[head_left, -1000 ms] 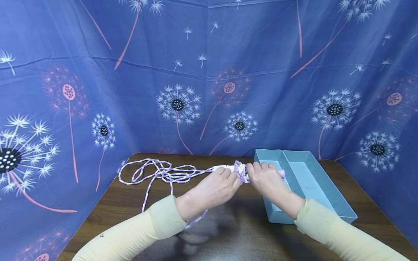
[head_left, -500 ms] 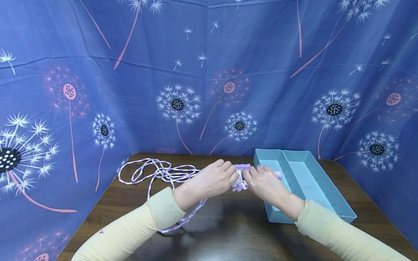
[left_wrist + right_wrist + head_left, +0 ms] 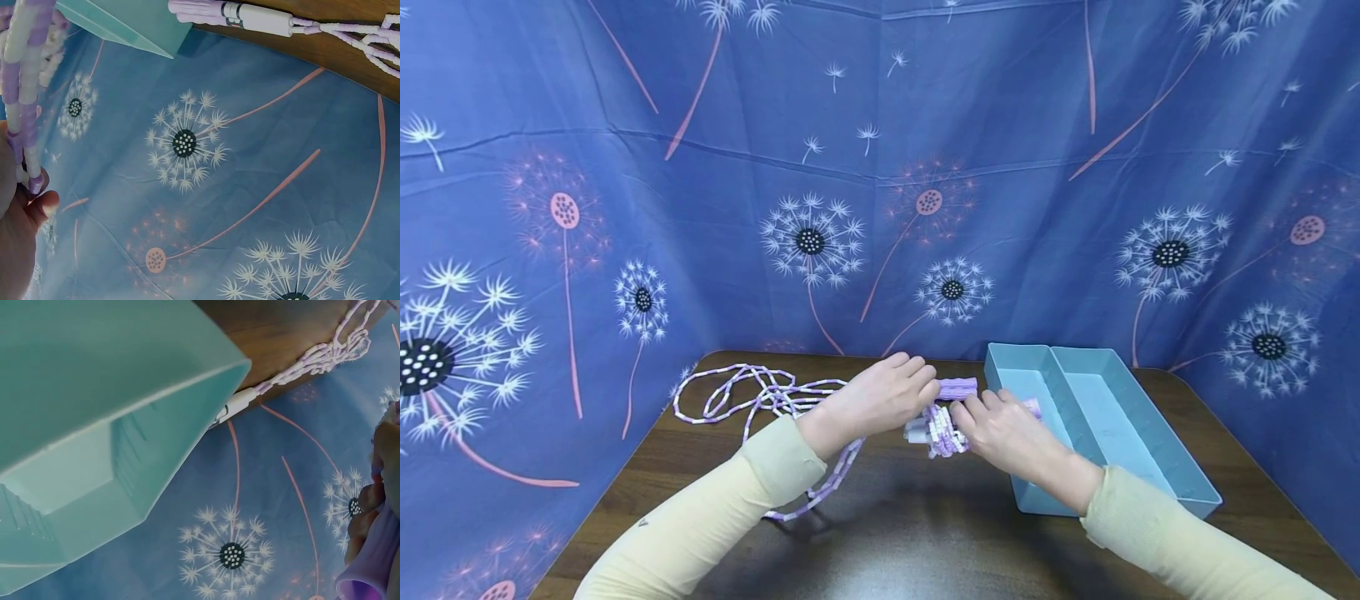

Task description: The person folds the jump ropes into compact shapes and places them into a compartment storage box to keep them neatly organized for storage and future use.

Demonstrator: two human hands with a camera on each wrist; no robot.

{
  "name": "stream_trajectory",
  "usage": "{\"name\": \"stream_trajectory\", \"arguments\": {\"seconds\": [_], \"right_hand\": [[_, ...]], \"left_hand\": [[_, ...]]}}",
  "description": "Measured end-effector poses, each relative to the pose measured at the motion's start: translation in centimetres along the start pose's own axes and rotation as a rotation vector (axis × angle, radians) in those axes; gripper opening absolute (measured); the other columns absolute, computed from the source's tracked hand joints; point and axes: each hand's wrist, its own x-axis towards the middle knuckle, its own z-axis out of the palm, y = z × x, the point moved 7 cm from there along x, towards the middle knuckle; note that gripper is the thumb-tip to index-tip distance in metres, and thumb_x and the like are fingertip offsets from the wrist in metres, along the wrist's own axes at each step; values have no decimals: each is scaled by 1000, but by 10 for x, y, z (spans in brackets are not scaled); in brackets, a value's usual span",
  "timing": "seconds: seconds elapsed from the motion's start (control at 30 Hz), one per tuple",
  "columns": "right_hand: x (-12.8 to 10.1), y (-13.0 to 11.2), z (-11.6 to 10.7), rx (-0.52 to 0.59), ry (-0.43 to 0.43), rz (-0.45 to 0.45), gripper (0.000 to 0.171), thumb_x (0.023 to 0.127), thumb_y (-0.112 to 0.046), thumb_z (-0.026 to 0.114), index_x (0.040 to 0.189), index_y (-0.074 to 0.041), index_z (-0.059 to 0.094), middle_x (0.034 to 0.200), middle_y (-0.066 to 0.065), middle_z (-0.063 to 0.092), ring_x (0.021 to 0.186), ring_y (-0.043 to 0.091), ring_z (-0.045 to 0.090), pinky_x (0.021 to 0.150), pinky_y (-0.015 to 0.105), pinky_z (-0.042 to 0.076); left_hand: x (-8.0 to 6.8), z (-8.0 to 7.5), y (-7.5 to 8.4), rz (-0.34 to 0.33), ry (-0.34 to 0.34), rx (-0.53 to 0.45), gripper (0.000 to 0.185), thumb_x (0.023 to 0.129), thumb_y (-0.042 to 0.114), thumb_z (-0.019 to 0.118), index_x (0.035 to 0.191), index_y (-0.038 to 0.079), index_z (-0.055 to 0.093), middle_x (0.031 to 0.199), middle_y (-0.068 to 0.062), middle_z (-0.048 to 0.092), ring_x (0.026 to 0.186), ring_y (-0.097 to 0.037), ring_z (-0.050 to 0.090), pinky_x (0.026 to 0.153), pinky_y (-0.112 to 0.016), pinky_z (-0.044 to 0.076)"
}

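A purple-and-white beaded jump rope point(image 3: 737, 396) lies in loose loops on the wooden table point(image 3: 925, 533) at the back left. My right hand point(image 3: 1000, 429) grips one handle with rope coils point(image 3: 942, 432) wound round it; its purple end point(image 3: 369, 575) shows in the right wrist view. My left hand point(image 3: 887, 392) is just left of the coils and pinches a rope strand point(image 3: 25, 125) that trails under my wrist point(image 3: 820, 492). The second handle point(image 3: 958, 387), purple and white point(image 3: 250, 12), lies on the table behind the hands.
A light blue tray point(image 3: 1150, 433) with two compartments stands at the right, touching my right hand's far side point(image 3: 94, 425). Blue dandelion-print cloth point(image 3: 880, 167) walls in the table on three sides.
My left hand has lifted up and over the coils with the strand. The wrapped bundle has dropped lower and nearer. The slack rope has been drawn in under my left wrist.
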Motion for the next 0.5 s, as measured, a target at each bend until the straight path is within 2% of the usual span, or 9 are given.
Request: {"name": "stream_trajectory", "arguments": {"seconds": [0.1, 0.3, 0.5], "right_hand": [[1, -4, -3, 19, 9, -23, 29, 83, -13, 33, 94, -2, 57, 73, 7, 53, 57, 23, 50, 49, 31, 37], [4, -7, -9, 45, 17, -44, 35, 89, -15, 26, 96, -2, 58, 76, 7, 55, 60, 22, 53, 52, 31, 39], [8, -6, -16, 59, 40, -55, 26, 86, -16, 40, 99, -2, 58, 78, 7, 57, 63, 23, 54, 56, 33, 42]], "left_hand": [[1, 1, 1, 10, 3, 3, 24, 98, 10, 32, 84, 14, 52, 80, 2, 51, 72, -16, 46, 67, -27, 37], [1, 6, 1, 20, 1, -30, 22, 98, 12, 34, 85, 13, 51, 82, 2, 52, 73, -16, 45, 68, -27, 37], [0, 10, -2, 4, 11, -70, 21, 97, 10, 32, 87, 13, 51, 84, 2, 52, 76, -16, 47, 70, -28, 38]]}}
